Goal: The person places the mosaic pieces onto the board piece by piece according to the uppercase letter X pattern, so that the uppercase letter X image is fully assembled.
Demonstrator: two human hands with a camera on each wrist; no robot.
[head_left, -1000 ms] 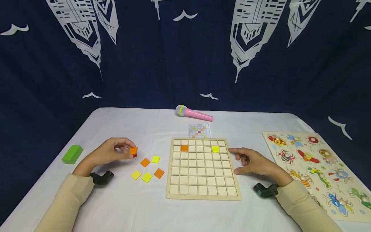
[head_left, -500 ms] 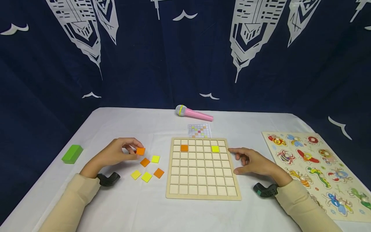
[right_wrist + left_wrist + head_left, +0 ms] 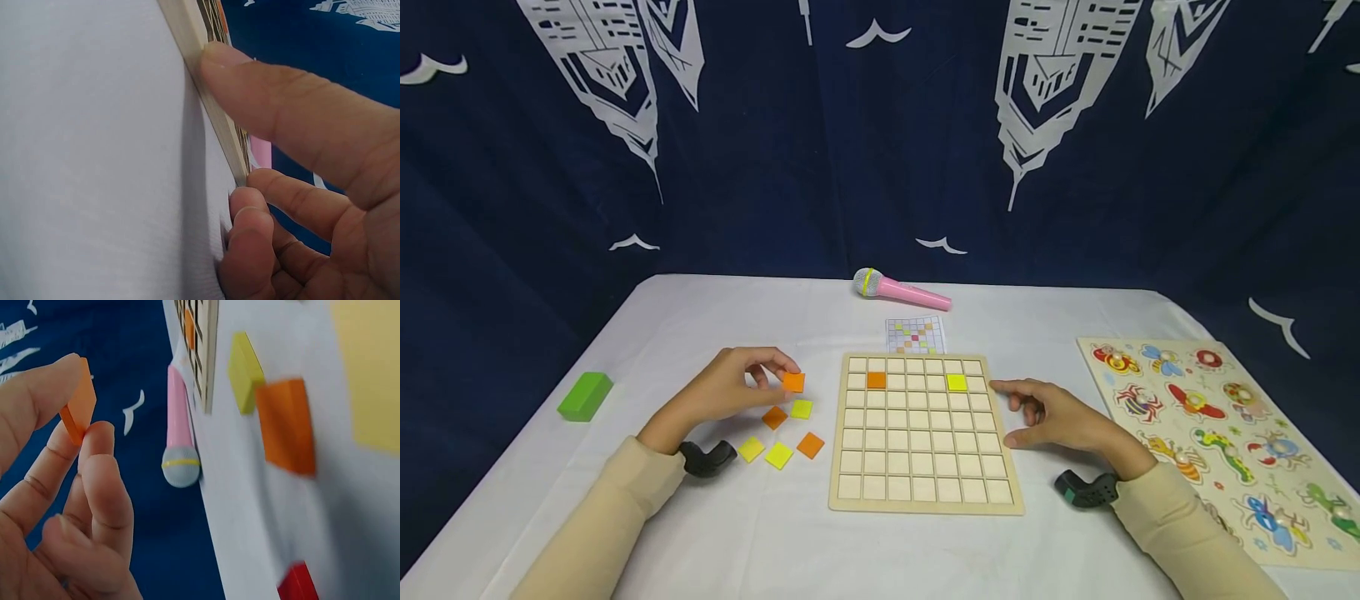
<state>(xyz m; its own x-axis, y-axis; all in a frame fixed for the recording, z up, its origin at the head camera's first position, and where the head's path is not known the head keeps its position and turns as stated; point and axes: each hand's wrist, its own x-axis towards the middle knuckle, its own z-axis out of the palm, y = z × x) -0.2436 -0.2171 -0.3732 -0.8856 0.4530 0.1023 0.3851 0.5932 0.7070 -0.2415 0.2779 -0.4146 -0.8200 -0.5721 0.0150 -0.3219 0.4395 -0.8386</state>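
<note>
Since the earlier frame, the left hand (image 3: 730,383) and the orange square tile (image 3: 793,382) it carries have shifted toward the grid; the right hand has kept its place. The tile is raised above the white cloth (image 3: 722,533), left of the pale wooden grid board (image 3: 927,509) and apart from it. The step in hand appears to be a carry toward the board; the next move would likely call for lining the tile up with a cell and laying it flat. The left hand pinches the tile between thumb and fingertips, forearm reaching in from the near left. The right hand has thumb and index finger spread apart, both touching the board's right edge, the other fingers loosely curled. On the grid, one orange tile (image 3: 876,380) and one yellow tile (image 3: 957,382) share the second row from the top. Five loose orange and yellow tiles (image 3: 778,455) lie nearer the person; a red piece (image 3: 298,584) shows only at the left wrist view's border. Beyond the board lie a printed colour-grid card (image 3: 916,335) and a pink toy microphone (image 3: 910,294).
</note>
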